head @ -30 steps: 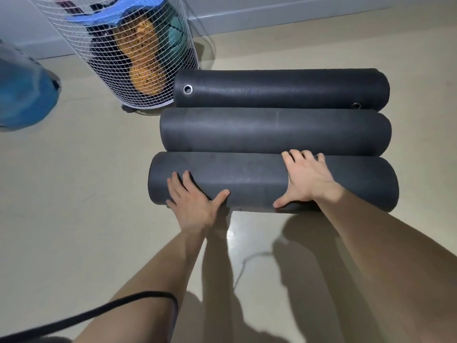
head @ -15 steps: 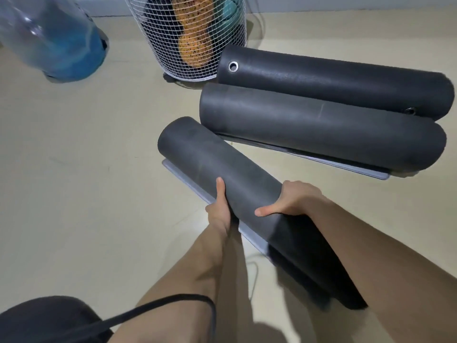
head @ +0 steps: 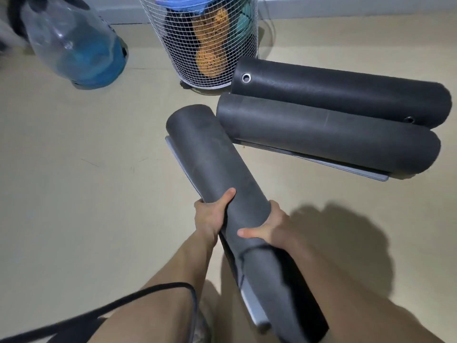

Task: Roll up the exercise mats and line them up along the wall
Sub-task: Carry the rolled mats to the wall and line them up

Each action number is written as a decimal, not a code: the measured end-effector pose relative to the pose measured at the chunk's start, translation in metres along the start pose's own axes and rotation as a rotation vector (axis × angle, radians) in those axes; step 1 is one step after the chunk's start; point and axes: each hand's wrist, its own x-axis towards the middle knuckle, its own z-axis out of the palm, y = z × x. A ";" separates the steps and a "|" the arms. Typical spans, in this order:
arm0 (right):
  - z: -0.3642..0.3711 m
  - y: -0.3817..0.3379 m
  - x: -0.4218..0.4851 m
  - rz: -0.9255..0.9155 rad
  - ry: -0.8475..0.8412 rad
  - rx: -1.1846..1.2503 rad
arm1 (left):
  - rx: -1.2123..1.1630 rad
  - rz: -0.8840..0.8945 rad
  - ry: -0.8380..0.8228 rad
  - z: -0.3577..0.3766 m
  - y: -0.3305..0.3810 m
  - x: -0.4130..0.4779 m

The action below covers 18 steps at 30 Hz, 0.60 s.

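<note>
Beige floor (head: 61,194) all round, with a pale wall (head: 346,6) running along the top of the head view. Against it stands a white wire basket (head: 163,33) with an orange sponge-looking thing (head: 212,53) inside, and a clear water jug (head: 74,45) sits off to the left.

Two rolled dark mats lie side by side, touching, just right of the basket. The far mat (head: 346,92) has a metal eyelet (head: 246,78) at its left end, and the middle mat (head: 321,137) has a grey flap poking out underneath.

The third mat (head: 210,164) is angled away from those two, its far end just beside the middle mat's left end; can't tell if they touch. Both hands are clamped on it near its middle. The left hand (head: 210,219) has its thumb (head: 227,196) on top and its fingers tucked underneath, out of sight. The right hand (head: 269,231) curls over the other side, thumb laid across the roll. A black cord (head: 148,290) crosses the left forearm.
</note>
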 end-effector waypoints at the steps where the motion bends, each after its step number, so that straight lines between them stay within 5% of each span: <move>1: 0.003 -0.007 -0.014 -0.012 0.000 0.067 | 0.031 0.027 0.000 -0.010 0.013 -0.014; 9: -0.082 -0.090 -0.179 -0.002 0.121 0.360 | 0.214 0.209 -0.089 -0.018 0.164 -0.176; 18: -0.301 -0.081 -0.326 -0.009 0.282 0.624 | 0.338 0.334 -0.416 0.154 0.275 -0.375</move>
